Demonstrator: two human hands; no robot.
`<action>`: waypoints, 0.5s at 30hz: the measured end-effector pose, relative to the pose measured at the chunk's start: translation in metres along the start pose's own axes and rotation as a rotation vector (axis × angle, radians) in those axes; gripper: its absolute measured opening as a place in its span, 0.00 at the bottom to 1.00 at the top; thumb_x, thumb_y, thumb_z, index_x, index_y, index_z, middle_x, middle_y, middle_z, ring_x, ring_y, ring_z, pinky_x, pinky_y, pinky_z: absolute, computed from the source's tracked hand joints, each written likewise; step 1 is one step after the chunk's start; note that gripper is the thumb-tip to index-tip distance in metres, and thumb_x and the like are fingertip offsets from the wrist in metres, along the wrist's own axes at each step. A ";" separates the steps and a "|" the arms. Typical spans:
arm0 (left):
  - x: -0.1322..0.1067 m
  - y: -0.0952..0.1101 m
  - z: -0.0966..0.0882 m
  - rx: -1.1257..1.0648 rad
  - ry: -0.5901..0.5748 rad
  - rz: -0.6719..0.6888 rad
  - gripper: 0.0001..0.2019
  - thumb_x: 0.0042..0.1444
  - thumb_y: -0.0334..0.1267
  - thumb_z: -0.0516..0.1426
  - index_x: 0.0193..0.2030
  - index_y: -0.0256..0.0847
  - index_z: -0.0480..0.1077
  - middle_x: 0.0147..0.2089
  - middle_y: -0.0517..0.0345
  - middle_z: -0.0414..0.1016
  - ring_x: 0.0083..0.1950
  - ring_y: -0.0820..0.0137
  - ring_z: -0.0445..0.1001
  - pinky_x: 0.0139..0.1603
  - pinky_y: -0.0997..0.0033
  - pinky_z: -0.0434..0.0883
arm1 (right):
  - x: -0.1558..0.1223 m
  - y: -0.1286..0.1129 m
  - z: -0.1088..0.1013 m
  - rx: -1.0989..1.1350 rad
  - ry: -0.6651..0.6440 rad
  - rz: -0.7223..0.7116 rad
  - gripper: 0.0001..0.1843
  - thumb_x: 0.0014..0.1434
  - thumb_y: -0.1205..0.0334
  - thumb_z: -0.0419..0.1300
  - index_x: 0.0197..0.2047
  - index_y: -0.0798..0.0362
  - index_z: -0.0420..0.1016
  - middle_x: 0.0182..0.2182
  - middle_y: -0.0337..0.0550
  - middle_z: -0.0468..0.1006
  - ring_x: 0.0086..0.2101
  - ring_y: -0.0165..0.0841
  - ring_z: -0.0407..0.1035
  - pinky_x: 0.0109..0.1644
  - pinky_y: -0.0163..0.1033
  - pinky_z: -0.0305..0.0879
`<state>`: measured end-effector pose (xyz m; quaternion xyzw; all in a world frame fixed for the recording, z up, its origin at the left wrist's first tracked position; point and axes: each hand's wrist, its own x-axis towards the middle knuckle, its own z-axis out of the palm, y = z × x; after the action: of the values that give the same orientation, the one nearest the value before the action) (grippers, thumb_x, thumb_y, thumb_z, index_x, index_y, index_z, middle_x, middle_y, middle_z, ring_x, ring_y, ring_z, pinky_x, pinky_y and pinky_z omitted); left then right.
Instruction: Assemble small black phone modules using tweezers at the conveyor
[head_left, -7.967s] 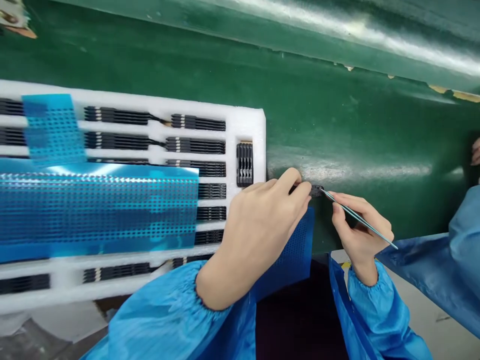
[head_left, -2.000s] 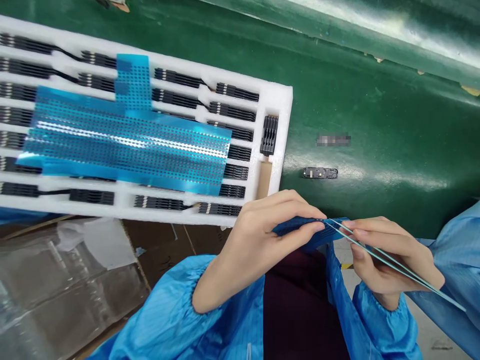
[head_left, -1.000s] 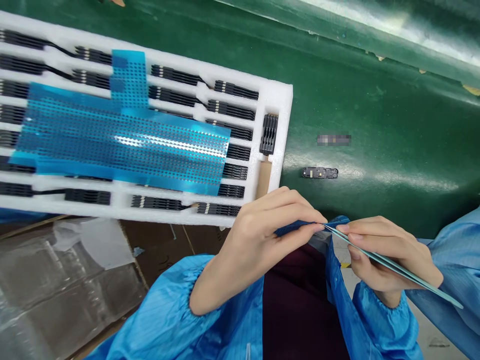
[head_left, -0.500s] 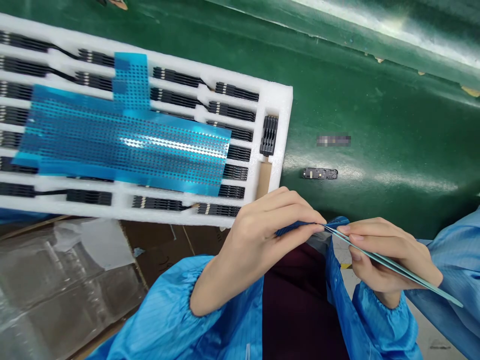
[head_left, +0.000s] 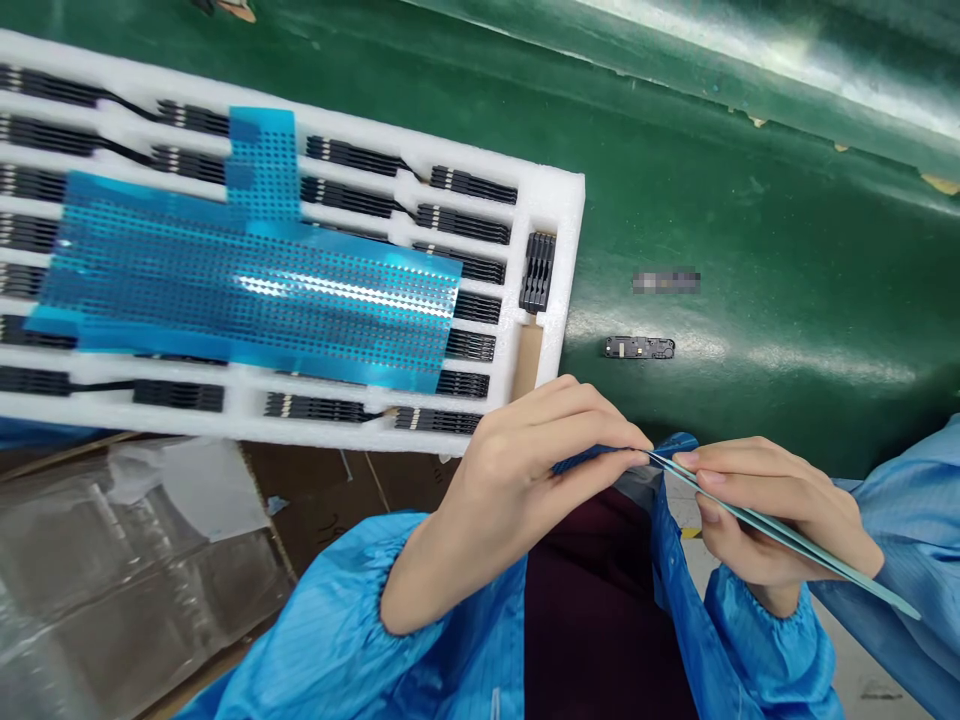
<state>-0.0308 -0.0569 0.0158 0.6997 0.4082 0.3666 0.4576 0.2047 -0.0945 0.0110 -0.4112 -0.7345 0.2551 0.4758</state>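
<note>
My left hand [head_left: 525, 470] pinches the edge of a dark blue perforated sheet [head_left: 592, 458] held near my lap. My right hand [head_left: 765, 505] grips a pair of thin tweezers [head_left: 780, 535], with the tips touching the sheet's edge right at my left fingertips. A small black part [head_left: 640, 347] lies alone on the green belt [head_left: 750, 230], a little above both hands. Left of it a white foam tray [head_left: 555, 200] holds rows of black parts, with a short stack of black parts [head_left: 538, 271] in its end slot. A shiny blue perforated film [head_left: 247, 280] lies across the tray.
Clear plastic bags [head_left: 90, 560] and brown cardboard [head_left: 330, 490] lie below the tray at the left. Another person's blue sleeve [head_left: 930, 480] shows at the right edge. The belt's raised rim [head_left: 750, 60] runs along the top.
Eight seconds ago both hands worked at the small black part on the belt; it now lies alone. Over the last two seconds the hands and tweezers have hardly moved.
</note>
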 end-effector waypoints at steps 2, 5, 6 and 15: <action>0.000 0.000 0.000 -0.006 0.006 0.006 0.07 0.71 0.27 0.65 0.46 0.43 0.83 0.43 0.58 0.88 0.42 0.68 0.84 0.45 0.68 0.79 | 0.000 -0.001 0.000 0.002 0.007 0.002 0.23 0.59 0.81 0.72 0.56 0.55 0.86 0.42 0.47 0.92 0.38 0.41 0.89 0.36 0.43 0.89; 0.000 0.000 0.001 -0.003 0.009 0.018 0.07 0.71 0.26 0.66 0.46 0.43 0.83 0.43 0.58 0.88 0.42 0.68 0.84 0.44 0.68 0.79 | -0.001 -0.001 0.000 0.008 0.007 0.006 0.24 0.59 0.82 0.72 0.56 0.55 0.86 0.43 0.48 0.92 0.39 0.42 0.89 0.36 0.43 0.89; 0.000 0.000 0.001 0.000 0.008 0.021 0.07 0.71 0.26 0.66 0.47 0.43 0.83 0.43 0.58 0.88 0.43 0.68 0.84 0.45 0.68 0.80 | -0.001 -0.001 0.000 0.006 0.005 0.010 0.24 0.59 0.82 0.72 0.57 0.55 0.86 0.43 0.48 0.92 0.39 0.42 0.89 0.36 0.43 0.89; 0.000 -0.002 0.002 0.017 0.014 0.061 0.06 0.71 0.25 0.66 0.47 0.39 0.82 0.44 0.59 0.87 0.43 0.71 0.83 0.45 0.71 0.79 | -0.005 0.001 -0.002 0.033 -0.004 0.022 0.26 0.59 0.81 0.72 0.59 0.55 0.86 0.45 0.49 0.92 0.41 0.42 0.89 0.39 0.43 0.90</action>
<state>-0.0295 -0.0575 0.0130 0.7130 0.3931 0.3817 0.4376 0.2078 -0.0983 0.0091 -0.4106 -0.7266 0.2733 0.4783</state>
